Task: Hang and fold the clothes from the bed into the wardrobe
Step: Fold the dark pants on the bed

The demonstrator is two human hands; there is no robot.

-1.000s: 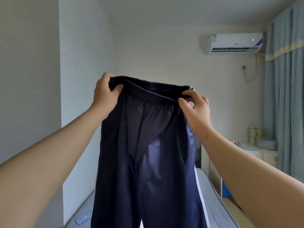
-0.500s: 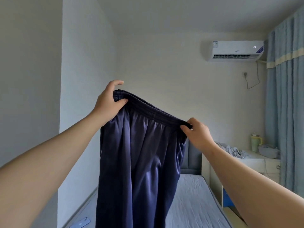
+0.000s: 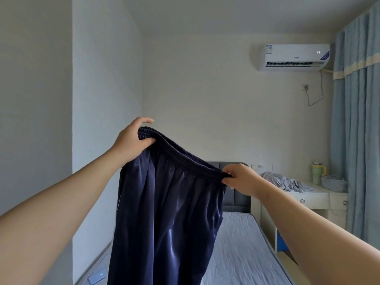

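Fingers [image 3: 146, 120] of the left hand [image 3: 131, 140] and right hand [image 3: 240, 178] pinch the elastic waistband of shiny navy-blue fabric trousers [image 3: 170, 212], held up above the grey-sheeted bed [image 3: 236, 254], legs hanging down.

Both bare arms reach forward from the near edge, the left arm [image 3: 61, 214] rising from the lower left and the right arm [image 3: 312, 231] from the lower right. The left hand [image 3: 131, 141] is the higher of the two. Its thumb presses the near side of the waistband of the trousers [image 3: 168, 212], and its fingers arch over the top of the band. The right hand [image 3: 240, 179] sits lower and to the right, knuckles up, its fingertips pinching the other end of the waistband. The hands are well apart.
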